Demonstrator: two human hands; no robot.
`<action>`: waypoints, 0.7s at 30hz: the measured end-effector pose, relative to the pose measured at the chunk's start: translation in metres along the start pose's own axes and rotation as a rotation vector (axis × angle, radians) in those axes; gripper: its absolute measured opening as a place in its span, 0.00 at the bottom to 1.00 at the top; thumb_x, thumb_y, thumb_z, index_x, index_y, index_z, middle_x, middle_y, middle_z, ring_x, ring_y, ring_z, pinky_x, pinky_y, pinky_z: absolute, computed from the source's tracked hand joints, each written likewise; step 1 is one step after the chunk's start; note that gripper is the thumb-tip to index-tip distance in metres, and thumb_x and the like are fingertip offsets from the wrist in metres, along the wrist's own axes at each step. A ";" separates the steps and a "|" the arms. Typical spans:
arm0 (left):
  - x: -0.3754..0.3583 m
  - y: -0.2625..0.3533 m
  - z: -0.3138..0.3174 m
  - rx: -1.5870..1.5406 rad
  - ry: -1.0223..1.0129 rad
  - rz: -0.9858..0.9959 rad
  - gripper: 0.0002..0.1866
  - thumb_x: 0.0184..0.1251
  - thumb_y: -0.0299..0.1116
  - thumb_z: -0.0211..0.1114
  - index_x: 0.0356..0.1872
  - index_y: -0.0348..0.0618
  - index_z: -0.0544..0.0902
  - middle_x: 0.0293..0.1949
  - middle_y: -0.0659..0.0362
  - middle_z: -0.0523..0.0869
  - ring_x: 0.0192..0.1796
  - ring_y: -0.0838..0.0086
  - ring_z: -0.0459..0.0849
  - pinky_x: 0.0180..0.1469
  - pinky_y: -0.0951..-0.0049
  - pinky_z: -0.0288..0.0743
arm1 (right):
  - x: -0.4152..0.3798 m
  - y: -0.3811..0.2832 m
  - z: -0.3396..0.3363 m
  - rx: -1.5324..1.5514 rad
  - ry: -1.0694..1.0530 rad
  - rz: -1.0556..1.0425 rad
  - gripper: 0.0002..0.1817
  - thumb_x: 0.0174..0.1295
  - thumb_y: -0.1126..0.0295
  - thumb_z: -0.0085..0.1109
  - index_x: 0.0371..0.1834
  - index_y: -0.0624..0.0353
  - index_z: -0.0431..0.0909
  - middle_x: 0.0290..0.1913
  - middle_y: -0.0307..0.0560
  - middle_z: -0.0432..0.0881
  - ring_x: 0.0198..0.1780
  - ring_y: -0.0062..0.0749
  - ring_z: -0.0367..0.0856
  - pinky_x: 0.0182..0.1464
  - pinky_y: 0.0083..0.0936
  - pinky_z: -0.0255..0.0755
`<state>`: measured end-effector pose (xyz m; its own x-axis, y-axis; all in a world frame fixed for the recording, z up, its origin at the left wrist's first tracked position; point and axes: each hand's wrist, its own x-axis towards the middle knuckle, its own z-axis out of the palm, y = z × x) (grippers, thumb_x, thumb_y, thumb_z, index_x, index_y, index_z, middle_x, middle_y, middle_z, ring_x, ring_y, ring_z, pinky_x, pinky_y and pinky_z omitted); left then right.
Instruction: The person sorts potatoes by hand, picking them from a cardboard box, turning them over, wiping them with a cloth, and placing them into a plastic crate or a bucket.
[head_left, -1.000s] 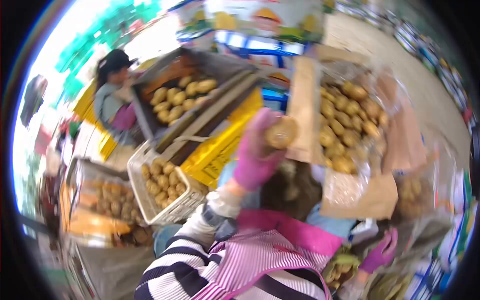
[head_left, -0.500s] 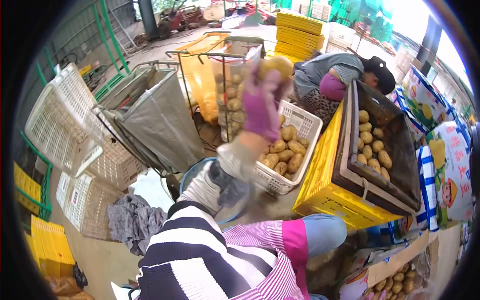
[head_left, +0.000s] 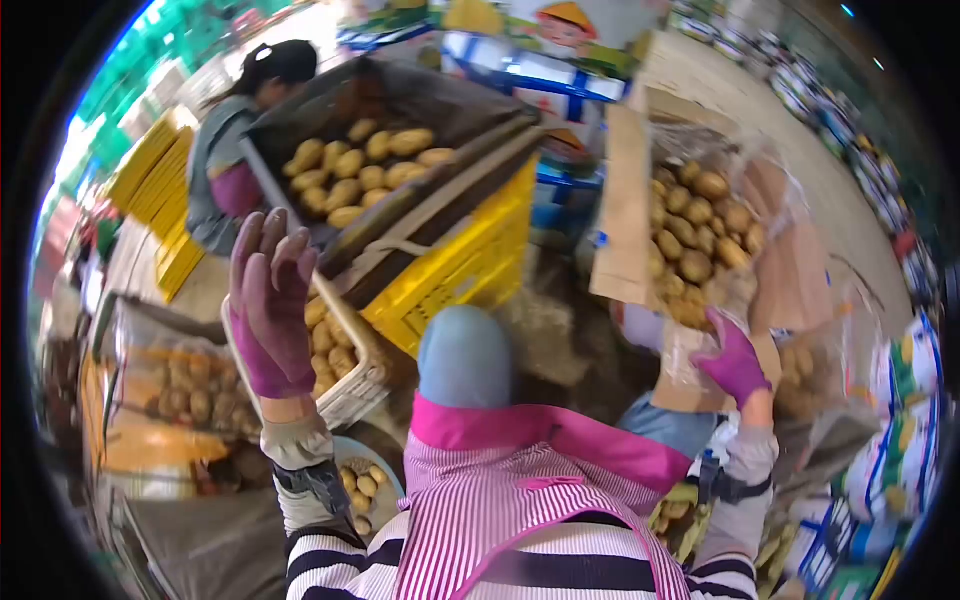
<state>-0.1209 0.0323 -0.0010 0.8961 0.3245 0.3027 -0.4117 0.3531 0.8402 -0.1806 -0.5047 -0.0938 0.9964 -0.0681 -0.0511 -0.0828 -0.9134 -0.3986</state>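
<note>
My left hand (head_left: 270, 310), in a purple glove, is raised over the white crate of potatoes (head_left: 365, 375), close to the near corner of the dark-lined bin (head_left: 400, 240). Its fingers stretch upward and apart, holding nothing. Potatoes (head_left: 365, 175) lie inside the bin, which rests on a yellow crate (head_left: 465, 260). On the right, my right hand (head_left: 738, 362), also gloved, is at the near edge of an open cardboard box (head_left: 625, 200), thumb and forefinger spread against it. Smaller potatoes (head_left: 695, 225) sit in the box, within a clear plastic liner.
A co-worker (head_left: 225, 165) bends behind the bin at the left. Filled mesh bags (head_left: 190, 390) stand at the far left. A round basin (head_left: 385, 480) with a few potatoes is beside my left forearm. Printed sacks (head_left: 580, 35) line the back.
The view has swung right, toward the cardboard box. My left hand held up a potato before; now it is empty with fingers extended. My right hand now shows fully at the box.
</note>
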 end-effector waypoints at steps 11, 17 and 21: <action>-0.083 -0.225 0.212 1.028 -1.215 0.623 0.28 0.59 0.43 0.68 0.62 0.51 0.79 0.72 0.53 0.69 0.77 0.46 0.58 0.77 0.38 0.45 | 0.025 -0.004 0.046 -0.403 0.019 0.077 0.17 0.51 0.51 0.66 0.34 0.51 0.84 0.35 0.51 0.86 0.42 0.47 0.86 0.45 0.42 0.76; -0.057 -0.279 0.198 1.016 -1.054 0.859 0.20 0.55 0.35 0.66 0.51 0.52 0.85 0.70 0.58 0.71 0.78 0.48 0.57 0.75 0.34 0.42 | 0.021 -0.017 0.062 -0.343 0.077 0.069 0.14 0.53 0.55 0.62 0.30 0.54 0.83 0.31 0.51 0.85 0.38 0.47 0.86 0.41 0.42 0.76; -0.052 -0.271 0.206 1.030 -1.131 0.771 0.18 0.55 0.33 0.64 0.49 0.49 0.84 0.69 0.58 0.73 0.77 0.45 0.57 0.72 0.31 0.49 | 0.032 -0.019 0.022 -0.268 -0.228 -0.018 0.19 0.56 0.50 0.60 0.37 0.55 0.82 0.37 0.54 0.84 0.43 0.52 0.84 0.48 0.46 0.74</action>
<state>-0.0215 -0.2608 -0.1517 0.4053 -0.7597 0.5086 -0.9096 -0.3905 0.1417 -0.1475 -0.4811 -0.1080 0.9652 0.0126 -0.2614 -0.0273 -0.9885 -0.1485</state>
